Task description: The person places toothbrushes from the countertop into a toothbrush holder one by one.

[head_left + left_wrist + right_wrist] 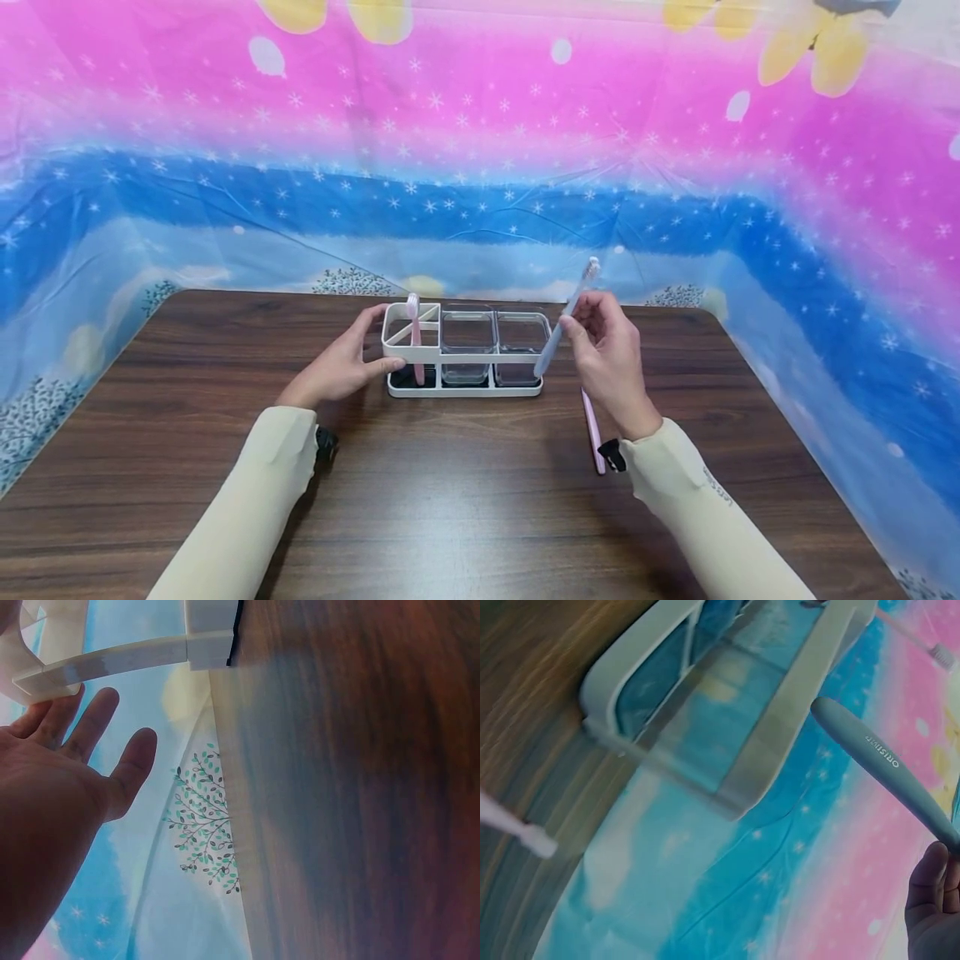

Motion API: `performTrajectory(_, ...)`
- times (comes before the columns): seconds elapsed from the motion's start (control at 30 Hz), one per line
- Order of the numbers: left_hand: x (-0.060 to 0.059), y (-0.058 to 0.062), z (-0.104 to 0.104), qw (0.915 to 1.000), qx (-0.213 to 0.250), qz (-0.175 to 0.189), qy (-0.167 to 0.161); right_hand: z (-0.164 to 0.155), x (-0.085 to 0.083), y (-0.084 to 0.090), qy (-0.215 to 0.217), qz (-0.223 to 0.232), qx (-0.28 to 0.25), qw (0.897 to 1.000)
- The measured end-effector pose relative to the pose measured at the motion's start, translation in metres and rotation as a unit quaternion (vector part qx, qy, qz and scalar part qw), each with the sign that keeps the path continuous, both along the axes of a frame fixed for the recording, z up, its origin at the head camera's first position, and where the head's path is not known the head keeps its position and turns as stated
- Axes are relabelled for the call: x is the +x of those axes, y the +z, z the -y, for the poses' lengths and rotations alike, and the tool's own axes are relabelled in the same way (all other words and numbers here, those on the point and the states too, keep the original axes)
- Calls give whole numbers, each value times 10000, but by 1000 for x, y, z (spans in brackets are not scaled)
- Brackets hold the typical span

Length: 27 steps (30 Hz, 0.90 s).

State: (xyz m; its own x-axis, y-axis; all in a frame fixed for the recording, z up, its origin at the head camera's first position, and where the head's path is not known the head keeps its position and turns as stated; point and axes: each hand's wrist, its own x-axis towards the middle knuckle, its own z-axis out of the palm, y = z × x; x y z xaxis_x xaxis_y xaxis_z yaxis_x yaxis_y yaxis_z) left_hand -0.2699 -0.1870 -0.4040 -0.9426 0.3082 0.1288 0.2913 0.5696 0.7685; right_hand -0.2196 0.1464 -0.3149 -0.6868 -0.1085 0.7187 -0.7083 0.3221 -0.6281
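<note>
A: Head view, item one?
B: White holder [465, 354], three compartments in a row, standing near the middle of the dark wood bench [450, 517]. The left compartment is split by a diagonal divider; a pink toothbrush [415, 337] stands upright in it, head up. The middle and right compartments hold clear cups.

A: Hands?
B: Left hand [348, 362] rests against the holder's left end, fingers spread along its wall, thumb at the front corner. Right hand [611, 358] is at the holder's right end, raised off the bench, thumb and fingers pinching a pale blue toothbrush [566, 321]. That brush is tilted, bristle head up and away, handle end down over the right compartment.

A: Anything else?
B: A second pink toothbrush [594, 433] lies flat on the bench under the right wrist. Cream sleeves on both arms. A pink-and-blue starred cloth [480, 167] hangs behind and around the bench.

A: Left wrist view?
B: Left hand [67, 780] open, fingers straight and slightly apart; the fingertips touch the holder [112, 664] at its white rim. The bench [360, 787] fills the right side; the cloth shows a printed tree.

A: Right wrist view?
B: The holder [727, 705] seen close, its clear cup walls inside the white frame. The pale blue toothbrush [889, 769] handle, lettering on it, slants in just beside the holder's rim, held at the lower right by fingers [934, 900] of the right hand. The grip itself is cut off by the edge. A pink brush end [517, 829] lies on the bench at left.
</note>
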Motion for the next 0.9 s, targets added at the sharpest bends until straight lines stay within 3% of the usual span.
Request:
performTrajectory(0.23, -1, -1, 0, 10000, 1, -21, -9, 19, -2, 2, 357, -110, -206, 9991)
performTrajectory(0.5, -2, -1, 1, 10000, -28, -24, -35, 33, -20, -15, 635, -285, -282, 9972)
performTrajectory(0.77, -1, 0, 1, 10000, 13, 2, -65, 58, -1, 6, 821, -540, -298, 9947)
performTrajectory(0.9, -1, 0, 1, 10000, 34, 2, -69, 68, -2, 8, 912, -582, -370, 9934)
